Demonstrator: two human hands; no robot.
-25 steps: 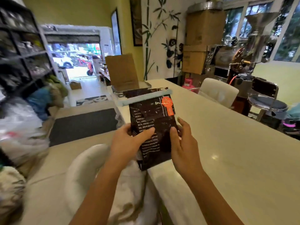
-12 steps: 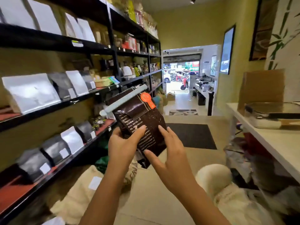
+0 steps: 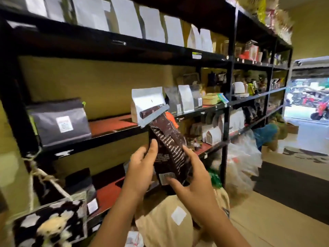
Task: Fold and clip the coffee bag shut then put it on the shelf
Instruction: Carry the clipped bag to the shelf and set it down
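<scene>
1. Two hands hold one coffee bag [image 3: 168,148]: the left hand [image 3: 142,168] grips its left edge, the right hand [image 3: 194,177] cups its lower right side.
2. One pale clip [image 3: 154,115] pinches the folded top.
3. The bag is in the air, tilted, in front of the black shelf [image 3: 110,132], beside one silver pouch [image 3: 147,100].
4. Half a second ago the shelf stood off to the left; now it fills the view, close.

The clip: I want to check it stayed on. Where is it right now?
Head view, centre: the clip grips the folded top of the coffee bag, in front of a silver bag on the shelf.
</scene>
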